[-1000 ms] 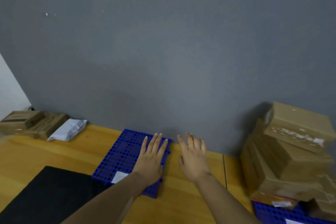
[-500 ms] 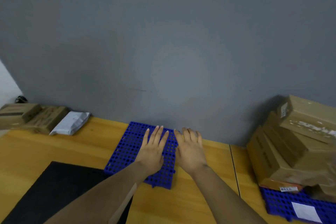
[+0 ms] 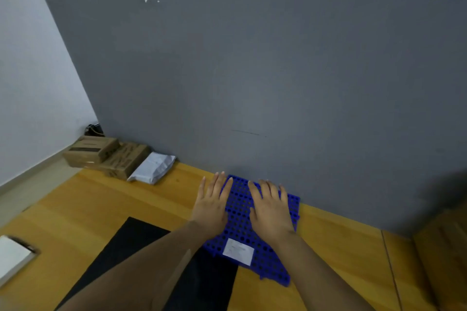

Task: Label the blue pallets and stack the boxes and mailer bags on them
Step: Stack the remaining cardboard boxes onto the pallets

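Shows the left hand (image 3: 211, 206) laid flat, fingers straight and slightly spread, across the left edge of a blue perforated plastic pallet (image 3: 238, 212), gripping nothing. Shows the right hand (image 3: 271, 212) likewise flat and released, palm down on the right half of the pallet top, fingertips toward the wall. Leaves a strip of bare blue grid between the two hands. Cannot tell how hard either palm presses.

Carries a white rectangular paper label (image 3: 238, 252) on the near part of the pallet, between the two forearms; print too blurred to read. Sets the pallet on a yellow wooden floor (image 3: 101, 209), far edge close against a dark grey wall (image 3: 252, 70), near left corner at the edge of a black rectangular mat (image 3: 141, 242); touching or overlapping, cannot tell.

Well to the left of the pallet, along the same wall: a crumpled white plastic mailer bag (image 3: 154, 168), then brown cardboard boxes (image 3: 126, 160) packed close together in the corner, the nearest touching the bag. Beyond these, a pale white side wall (image 3: 30, 83).

Near and far left of the pallet, at the picture edge: a flat white object (image 3: 11, 257), partly cut off, not identifiable. To the right of the pallet: a thin dark seam (image 3: 390, 267) across the floor, then a blurred brown mass (image 3: 444, 247) at the picture edge, not identifiable.
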